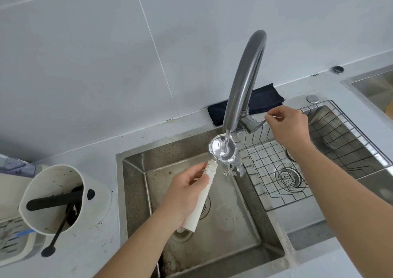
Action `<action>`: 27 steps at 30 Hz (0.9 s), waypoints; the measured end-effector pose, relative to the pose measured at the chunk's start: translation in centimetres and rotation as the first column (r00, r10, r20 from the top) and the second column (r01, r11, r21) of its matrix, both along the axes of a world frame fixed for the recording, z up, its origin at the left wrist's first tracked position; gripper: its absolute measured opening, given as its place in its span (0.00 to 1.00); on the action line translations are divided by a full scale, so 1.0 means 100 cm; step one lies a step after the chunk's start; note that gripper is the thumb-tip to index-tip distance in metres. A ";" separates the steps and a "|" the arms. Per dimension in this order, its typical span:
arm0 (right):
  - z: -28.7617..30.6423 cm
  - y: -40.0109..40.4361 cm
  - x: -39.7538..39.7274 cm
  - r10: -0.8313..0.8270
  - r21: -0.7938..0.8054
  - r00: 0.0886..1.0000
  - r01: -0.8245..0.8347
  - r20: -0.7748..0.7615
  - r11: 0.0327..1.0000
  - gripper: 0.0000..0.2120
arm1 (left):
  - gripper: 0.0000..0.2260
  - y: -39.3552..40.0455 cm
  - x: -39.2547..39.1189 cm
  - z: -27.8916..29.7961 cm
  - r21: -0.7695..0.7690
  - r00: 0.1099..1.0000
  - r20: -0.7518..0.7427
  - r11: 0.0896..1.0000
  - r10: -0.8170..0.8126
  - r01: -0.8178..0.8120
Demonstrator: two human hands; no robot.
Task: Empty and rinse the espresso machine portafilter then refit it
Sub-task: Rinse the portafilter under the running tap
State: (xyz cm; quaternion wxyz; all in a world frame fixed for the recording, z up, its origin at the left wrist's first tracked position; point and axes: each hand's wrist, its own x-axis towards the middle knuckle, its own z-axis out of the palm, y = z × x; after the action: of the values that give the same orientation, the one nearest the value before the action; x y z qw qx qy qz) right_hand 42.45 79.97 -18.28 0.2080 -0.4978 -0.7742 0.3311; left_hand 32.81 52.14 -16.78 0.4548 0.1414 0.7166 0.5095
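My left hand (187,189) grips the white handle of the portafilter (222,149), holding its steel basket face up under the curved grey faucet (242,82). Water runs from the spout into the basket and spills over its right rim into the left sink basin (223,224). My right hand (289,126) pinches the thin faucet lever (263,121) just right of the faucet base, fingers closed on it.
A white knock box (57,199) with a black bar and dark grounds stands on the counter at left, a black-handled tool leaning in it. A wire rack (319,150) sits over the right basin. A dark folded cloth (265,99) lies behind the faucet.
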 end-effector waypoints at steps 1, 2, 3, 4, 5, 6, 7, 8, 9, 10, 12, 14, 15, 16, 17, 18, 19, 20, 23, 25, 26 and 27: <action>0.000 0.000 0.000 -0.001 -0.002 1.000 0.001 -0.003 1.000 0.07 | 0.14 0.003 0.001 -0.003 0.012 1.000 0.012 1.000 0.017 -0.017; 0.000 0.000 0.000 -0.002 -0.004 1.000 0.002 -0.004 1.000 0.07 | 0.15 0.006 0.003 -0.005 0.022 0.999 0.031 0.999 0.041 -0.042; 0.001 0.000 0.000 -0.004 -0.005 1.000 0.003 -0.004 1.000 0.07 | 0.15 0.009 0.003 -0.007 0.029 0.996 0.052 0.997 0.071 -0.072; 0.001 0.000 0.000 -0.003 -0.006 1.000 0.003 -0.002 1.000 0.07 | 0.15 0.012 0.004 -0.010 0.034 0.993 0.076 0.995 0.095 -0.098; 0.001 0.000 0.000 -0.001 -0.006 1.000 0.001 0.000 1.000 0.07 | 0.14 0.015 0.005 -0.012 0.039 0.989 0.097 0.992 0.112 -0.116; 0.001 0.000 0.000 -0.001 -0.007 1.000 0.001 0.001 1.000 0.07 | 0.13 0.018 0.005 -0.013 0.043 0.985 0.117 0.991 0.123 -0.129; 0.001 0.000 0.000 -0.002 -0.008 1.000 0.002 0.000 1.000 0.07 | 0.12 0.021 0.006 -0.014 0.051 0.980 0.142 0.988 0.137 -0.145; 0.000 0.000 0.000 -0.003 -0.008 1.000 0.003 -0.002 1.000 0.07 | 0.12 0.024 0.006 -0.015 0.061 0.972 0.175 0.984 0.154 -0.167; 0.000 0.000 0.000 -0.004 -0.007 1.000 0.004 -0.004 1.000 0.07 | 0.12 0.027 0.007 -0.015 0.073 0.962 0.212 0.978 0.174 -0.193; 0.000 0.000 0.000 -0.005 -0.004 1.000 0.005 -0.005 1.000 0.07 | 0.12 0.029 0.008 -0.015 0.084 0.949 0.249 0.972 0.194 -0.221; -0.001 0.000 0.000 -0.005 -0.001 1.000 0.005 -0.008 1.000 0.07 | 0.13 0.035 0.009 -0.014 0.098 0.927 0.306 0.962 0.216 -0.257; -0.001 0.000 0.000 -0.006 -0.004 1.000 0.006 -0.017 1.000 0.07 | 0.13 0.041 0.009 -0.014 0.100 0.915 0.336 0.957 0.224 -0.271; -0.001 0.000 0.000 -0.009 -0.007 1.000 0.009 -0.019 1.000 0.06 | 0.13 0.044 0.009 -0.015 0.101 0.910 0.347 0.956 0.225 -0.275; -0.001 0.000 0.000 -0.010 -0.008 1.000 0.010 -0.020 1.000 0.06 | 0.13 0.047 0.009 -0.015 0.104 0.904 0.362 0.954 0.227 -0.281; -0.001 0.000 0.000 -0.008 -0.008 1.000 0.008 -0.020 1.000 0.07 | 0.13 0.050 0.009 -0.015 0.106 0.895 0.380 0.950 0.233 -0.293; -0.001 0.000 0.000 -0.005 -0.007 1.000 0.005 -0.019 1.000 0.07 | 0.13 0.053 0.010 -0.015 0.104 0.884 0.400 0.946 0.242 -0.306; -0.001 0.000 0.000 -0.005 -0.006 1.000 0.005 -0.019 1.000 0.07 | 0.13 0.055 0.010 -0.014 0.101 0.874 0.418 0.944 0.246 -0.314; 0.000 0.001 0.001 -0.007 -0.006 1.000 0.007 -0.019 1.000 0.07 | 0.13 0.058 0.010 -0.014 0.097 0.867 0.435 0.945 0.243 -0.314; 0.000 0.001 0.001 -0.006 -0.005 1.000 0.006 -0.022 1.000 0.07 | 0.12 0.062 0.010 -0.013 0.080 0.859 0.458 0.952 0.228 -0.295; -0.001 0.001 0.001 -0.008 -0.006 1.000 0.008 -0.019 1.000 0.07 | 0.11 0.066 0.009 -0.013 0.073 0.848 0.474 0.948 0.239 -0.308; 0.000 0.001 0.000 -0.006 -0.004 1.000 0.006 -0.018 1.000 0.06 | 0.11 0.067 0.009 -0.013 0.077 0.838 0.487 0.943 0.248 -0.324; 0.000 0.000 0.000 -0.004 -0.002 1.000 0.004 -0.019 1.000 0.06 | 0.11 0.069 0.009 -0.013 0.077 0.826 0.502 0.939 0.255 -0.337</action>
State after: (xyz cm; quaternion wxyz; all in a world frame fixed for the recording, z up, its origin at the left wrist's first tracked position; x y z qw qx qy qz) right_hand 42.48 80.01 -18.33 0.2153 -0.4963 -0.7708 0.3363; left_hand 33.75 59.02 -18.03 0.5218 -0.0673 0.5490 0.6495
